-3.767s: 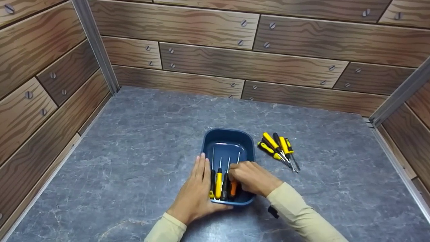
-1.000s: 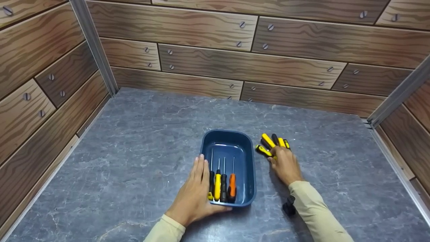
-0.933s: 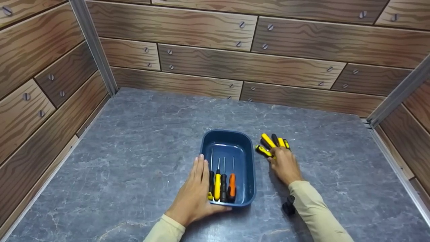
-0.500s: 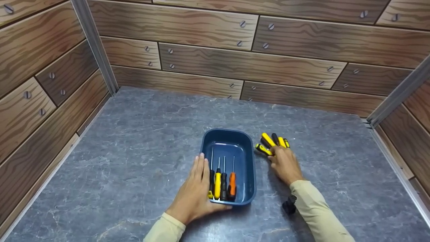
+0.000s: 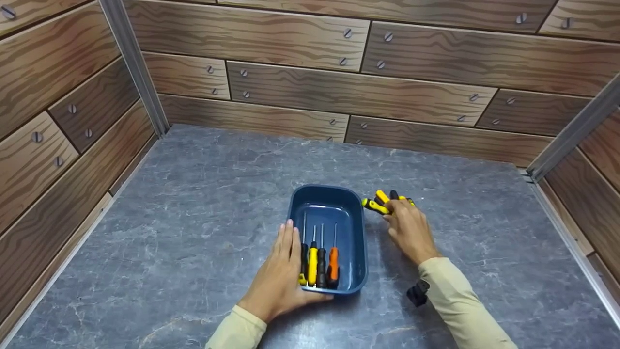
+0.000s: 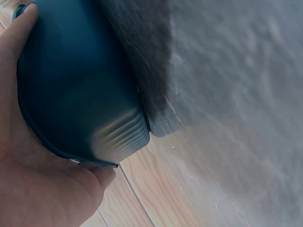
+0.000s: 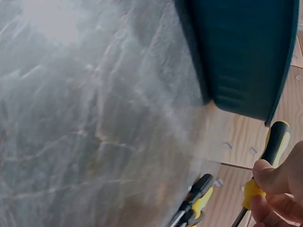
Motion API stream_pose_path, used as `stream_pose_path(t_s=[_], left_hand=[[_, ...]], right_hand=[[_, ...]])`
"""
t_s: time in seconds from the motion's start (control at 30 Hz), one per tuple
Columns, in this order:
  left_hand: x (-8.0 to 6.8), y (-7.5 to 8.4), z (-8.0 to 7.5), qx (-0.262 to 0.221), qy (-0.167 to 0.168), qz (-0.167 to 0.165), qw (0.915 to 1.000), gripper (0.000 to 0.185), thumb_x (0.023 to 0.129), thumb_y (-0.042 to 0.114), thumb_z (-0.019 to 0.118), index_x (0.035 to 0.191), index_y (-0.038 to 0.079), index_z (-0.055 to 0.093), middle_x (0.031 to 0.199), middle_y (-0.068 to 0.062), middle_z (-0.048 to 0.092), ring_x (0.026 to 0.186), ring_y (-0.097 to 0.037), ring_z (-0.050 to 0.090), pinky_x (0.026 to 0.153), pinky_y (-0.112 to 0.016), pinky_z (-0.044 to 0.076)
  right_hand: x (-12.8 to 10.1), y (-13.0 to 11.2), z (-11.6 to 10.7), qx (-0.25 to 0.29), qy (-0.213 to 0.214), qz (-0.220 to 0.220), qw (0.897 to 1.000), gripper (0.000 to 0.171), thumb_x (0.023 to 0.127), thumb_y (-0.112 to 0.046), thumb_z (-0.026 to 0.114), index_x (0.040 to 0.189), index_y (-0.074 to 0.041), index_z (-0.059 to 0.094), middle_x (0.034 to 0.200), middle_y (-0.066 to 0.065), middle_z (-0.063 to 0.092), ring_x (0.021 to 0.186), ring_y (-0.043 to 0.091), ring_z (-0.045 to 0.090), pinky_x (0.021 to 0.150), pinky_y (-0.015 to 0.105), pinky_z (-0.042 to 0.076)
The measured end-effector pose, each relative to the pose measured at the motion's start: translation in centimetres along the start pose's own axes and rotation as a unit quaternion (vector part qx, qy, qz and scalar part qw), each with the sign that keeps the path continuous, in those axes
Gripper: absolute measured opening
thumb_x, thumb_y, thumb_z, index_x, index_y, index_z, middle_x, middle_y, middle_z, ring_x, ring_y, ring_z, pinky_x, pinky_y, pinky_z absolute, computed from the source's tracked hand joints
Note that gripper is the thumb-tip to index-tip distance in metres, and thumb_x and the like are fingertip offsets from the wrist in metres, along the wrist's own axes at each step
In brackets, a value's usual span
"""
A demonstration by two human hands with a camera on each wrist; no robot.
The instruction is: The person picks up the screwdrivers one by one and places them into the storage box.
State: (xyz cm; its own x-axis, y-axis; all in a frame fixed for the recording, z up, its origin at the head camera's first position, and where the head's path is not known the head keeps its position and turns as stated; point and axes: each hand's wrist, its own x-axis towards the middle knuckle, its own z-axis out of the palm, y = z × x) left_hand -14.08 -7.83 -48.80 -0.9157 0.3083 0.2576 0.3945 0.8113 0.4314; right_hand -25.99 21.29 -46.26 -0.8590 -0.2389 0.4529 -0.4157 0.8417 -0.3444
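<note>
My left hand (image 5: pixel 277 278) rests along the left side and near edge of a dark blue plastic bin (image 5: pixel 349 252), fingers straight and thumb stretched along the near rim. Inside the bin several screwdrivers lie side by side, shafts pointing away: a yellow screwdriver (image 5: pixel 313 266), a black screwdriver (image 5: pixel 321 269), an orange and black screwdriver (image 5: pixel 333 264), and one partly hidden by my fingers. To the right of the bin, my right hand (image 5: pixel 409 230) pinches a yellow and black screwdriver (image 7: pixel 274 146) between thumb and fingers. Its handle end is close to the bin's wall, shaft pointing down.
Beyond my right hand lie more yellow and black screwdrivers (image 5: pixel 382 196) in a loose bunch, partly covered by the hand. Grey marbled tabletop (image 5: pixel 218 194) surrounds the bin. Wood-patterned walls (image 5: pixel 290 82) enclose the back and both sides.
The right hand has moved from inside the bin to the bunch on the right, then lifted a yellow and black screwdriver slightly away. The left hand stays at the bin.
</note>
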Motion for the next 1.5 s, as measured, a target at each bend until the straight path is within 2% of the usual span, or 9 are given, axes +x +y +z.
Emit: stream_pose_path(t_s=[0.17, 0.33, 0.53, 0.73, 0.9, 1.03, 1.17, 1.3, 1.5], left_hand=[[0.0, 0.0, 0.0, -0.004, 0.000, 0.000, 1.0000, 0.140, 0.067, 0.078, 0.076, 0.157, -0.011, 0.016, 0.165, -0.029, 0.006, 0.152, -0.044, 0.012, 0.119, -0.052, 0.028], [0.1, 0.0, 0.0, -0.009, 0.001, -0.001, 1.0000, 0.140, 0.067, 0.078, 0.076, 0.157, -0.011, 0.016, 0.165, -0.029, 0.006, 0.152, -0.044, 0.012, 0.119, -0.052, 0.028], [0.0, 0.0, -0.1, -0.016, -0.003, -0.007, 0.9998, 0.140, 0.067, 0.078, 0.076, 0.157, -0.010, 0.016, 0.166, -0.028, 0.006, 0.152, -0.043, 0.011, 0.118, -0.053, 0.029], [0.0, 0.0, 0.0, -0.008, 0.004, 0.002, 1.0000, 0.139, 0.067, 0.079, 0.075, 0.156, -0.012, 0.019, 0.165, -0.030, 0.008, 0.152, -0.044, 0.013, 0.119, -0.052, 0.029], [0.0, -0.1, 0.0, 0.002, 0.008, 0.008, 0.9999, 0.139, 0.067, 0.080, 0.073, 0.155, -0.013, 0.019, 0.164, -0.031, 0.010, 0.151, -0.044, 0.013, 0.120, -0.050, 0.028], [0.0, -0.1, 0.0, 0.003, 0.004, 0.002, 1.0000, 0.140, 0.067, 0.082, 0.071, 0.156, -0.013, 0.018, 0.164, -0.031, 0.009, 0.151, -0.044, 0.013, 0.119, -0.051, 0.028], [0.0, -0.1, 0.0, 0.002, 0.001, 0.001, 1.0000, 0.140, 0.068, 0.082, 0.071, 0.156, -0.012, 0.017, 0.164, -0.031, 0.008, 0.152, -0.044, 0.013, 0.120, -0.050, 0.027], [0.0, 0.0, 0.0, 0.003, -0.001, 0.002, 1.0000, 0.139, 0.068, 0.081, 0.072, 0.156, -0.013, 0.017, 0.164, -0.031, 0.008, 0.152, -0.043, 0.013, 0.120, -0.050, 0.026], [0.1, 0.0, 0.0, 0.005, 0.006, 0.005, 1.0000, 0.139, 0.068, 0.081, 0.072, 0.155, -0.013, 0.019, 0.164, -0.031, 0.009, 0.151, -0.044, 0.014, 0.119, -0.050, 0.027]], right_hand=[[0.3, -1.3, -0.6, -0.004, 0.017, -0.022, 1.000, 0.013, 0.091, 0.001, 0.071, 0.104, 0.002, 0.067, 0.100, 0.017, 0.068, 0.086, 0.038, 0.067, 0.072, 0.054, 0.056], [0.5, -2.6, -1.1, 0.006, 0.036, -0.076, 0.996, 0.015, 0.091, 0.003, 0.071, 0.104, 0.000, 0.067, 0.100, 0.014, 0.069, 0.086, 0.033, 0.067, 0.071, 0.050, 0.057], [0.6, -4.1, -1.3, 0.036, 0.035, -0.162, 0.986, 0.021, 0.085, 0.008, 0.075, 0.100, -0.003, 0.065, 0.094, 0.008, 0.063, 0.083, 0.023, 0.064, 0.073, 0.037, 0.058], [0.6, -5.0, -1.1, 0.051, 0.009, -0.228, 0.972, 0.030, 0.078, 0.015, 0.077, 0.101, -0.003, 0.069, 0.101, 0.006, 0.065, 0.090, 0.023, 0.066, 0.076, 0.035, 0.059], [0.6, -5.8, -0.8, 0.058, -0.055, -0.266, 0.961, 0.029, 0.077, 0.018, 0.074, 0.098, -0.002, 0.073, 0.105, 0.008, 0.068, 0.096, 0.023, 0.068, 0.084, 0.033, 0.059], [0.5, -6.7, -0.6, 0.043, -0.144, -0.276, 0.949, 0.033, 0.075, 0.020, 0.071, 0.099, -0.001, 0.075, 0.106, 0.008, 0.070, 0.097, 0.023, 0.069, 0.086, 0.032, 0.059], [0.3, -7.4, -0.4, 0.011, -0.218, -0.286, 0.933, 0.035, 0.073, 0.022, 0.068, 0.098, -0.001, 0.076, 0.105, 0.008, 0.070, 0.092, 0.023, 0.070, 0.082, 0.031, 0.060], [0.1, -7.7, -0.2, -0.009, -0.255, -0.296, 0.921, 0.038, 0.069, 0.024, 0.063, 0.094, -0.001, 0.076, 0.097, 0.006, 0.068, 0.084, 0.022, 0.070, 0.076, 0.029, 0.061], [-0.1, -7.9, 0.0, -0.025, -0.281, -0.290, 0.914, 0.041, 0.065, 0.025, 0.063, 0.088, -0.005, 0.078, 0.090, 0.002, 0.068, 0.077, 0.020, 0.069, 0.068, 0.028, 0.060]])
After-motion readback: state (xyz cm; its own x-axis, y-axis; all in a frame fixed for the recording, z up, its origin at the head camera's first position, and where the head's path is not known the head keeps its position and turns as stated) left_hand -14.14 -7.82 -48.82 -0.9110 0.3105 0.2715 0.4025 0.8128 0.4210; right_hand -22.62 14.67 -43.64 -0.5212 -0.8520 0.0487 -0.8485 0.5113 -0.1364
